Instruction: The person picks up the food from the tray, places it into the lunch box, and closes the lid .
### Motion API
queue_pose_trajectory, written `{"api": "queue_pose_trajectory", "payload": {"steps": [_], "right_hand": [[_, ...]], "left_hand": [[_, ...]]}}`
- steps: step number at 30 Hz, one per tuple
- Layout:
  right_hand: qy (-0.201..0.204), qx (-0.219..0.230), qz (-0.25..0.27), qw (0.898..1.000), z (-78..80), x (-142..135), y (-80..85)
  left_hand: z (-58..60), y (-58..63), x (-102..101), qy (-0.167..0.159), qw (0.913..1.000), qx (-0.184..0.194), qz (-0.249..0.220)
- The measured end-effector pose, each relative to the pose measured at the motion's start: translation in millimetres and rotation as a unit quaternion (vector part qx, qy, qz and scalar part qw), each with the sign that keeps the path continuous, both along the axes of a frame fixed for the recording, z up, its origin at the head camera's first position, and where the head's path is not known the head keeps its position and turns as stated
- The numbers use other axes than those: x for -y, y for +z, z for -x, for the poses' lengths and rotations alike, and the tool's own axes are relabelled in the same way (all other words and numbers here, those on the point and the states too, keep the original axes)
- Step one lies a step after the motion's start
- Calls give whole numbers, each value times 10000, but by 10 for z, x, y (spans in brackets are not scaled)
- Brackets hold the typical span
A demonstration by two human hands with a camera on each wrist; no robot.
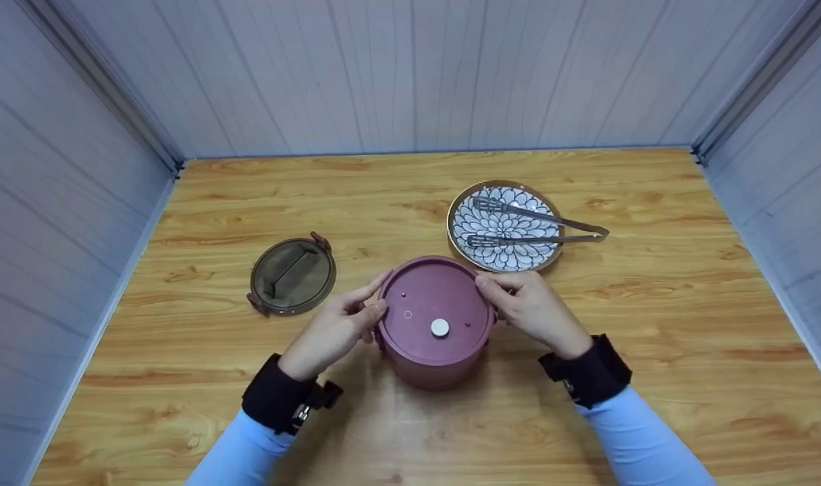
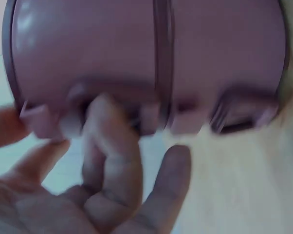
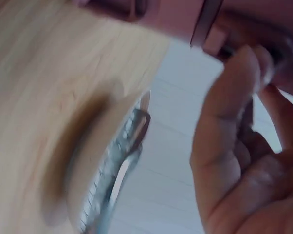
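Note:
A round mauve lunch box (image 1: 437, 374) with stacked tiers stands upright on the table, its lid (image 1: 444, 290) on top with a white knob off centre. My left hand (image 1: 339, 327) grips its left side, thumb at the lid's rim. In the left wrist view, a curled finger (image 2: 112, 141) is at a side clip (image 2: 117, 97) of the upper tier; a lower clip (image 2: 244, 112) sits beneath. My right hand (image 1: 528, 307) grips the opposite side, thumb on the rim. The right wrist view shows its bent finger (image 3: 227, 107) at another clip (image 3: 258, 31). Blur hides the clips' exact positions.
Left of the lunch box lies a round olive-brown lid (image 1: 302, 287) with a carrying handle and reddish-brown side clips. Behind and to the right is a flower-patterned plate (image 1: 456, 250) with metal tongs (image 1: 532, 239) across it. Pale panels (image 1: 410, 81) wall the wooden table (image 1: 653, 270).

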State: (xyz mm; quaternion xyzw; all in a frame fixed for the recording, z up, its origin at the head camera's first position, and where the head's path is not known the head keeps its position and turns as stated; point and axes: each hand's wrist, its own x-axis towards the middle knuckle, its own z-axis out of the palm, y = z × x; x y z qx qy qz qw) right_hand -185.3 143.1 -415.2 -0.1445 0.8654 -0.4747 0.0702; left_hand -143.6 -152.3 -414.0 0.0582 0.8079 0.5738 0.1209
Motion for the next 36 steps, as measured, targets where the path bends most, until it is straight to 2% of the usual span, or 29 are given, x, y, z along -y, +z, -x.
{"api": "queue_pose_trajectory", "payload": {"steps": [2,4,6,8,10,11,13,16,21,27,36], "right_hand": [[173,-368,-483,9980,25,9,37],[411,-689,-890,9928,40,22,102],[789,-896,-1238,9851,51,37,174],[1240,-873,-1581,9757,55,61,241],[1662,-701,-1986,9633,56,92,290],[1820,-597,-2165,9573,59,108,307],[2021,-439,-2461,9469,70,134,323],[2141,-295,-2611,9408,89,149,323],[2243,-376,-2556,9397,97,143,318],[2418,-738,-2365,9382,102,120,325],[2439,-526,-2261,9416,157,101,340]], "left_hand": [[6,37,15,-34,9958,-398,818],[17,88,15,-161,9826,-835,1649],[43,141,3,-528,9679,-1154,2167],[84,185,-17,-1070,9570,-1252,2388],[134,212,-38,-1653,9499,-1191,2370],[158,216,-46,-1870,9466,-1151,2361],[196,218,-56,-2088,9419,-1096,2392],[226,208,-53,-2156,9435,-1062,2282],[225,210,-35,-2033,9492,-996,2184],[216,246,-43,-1999,9485,-926,2278],[251,290,-53,-2092,9463,-915,2289]]}}
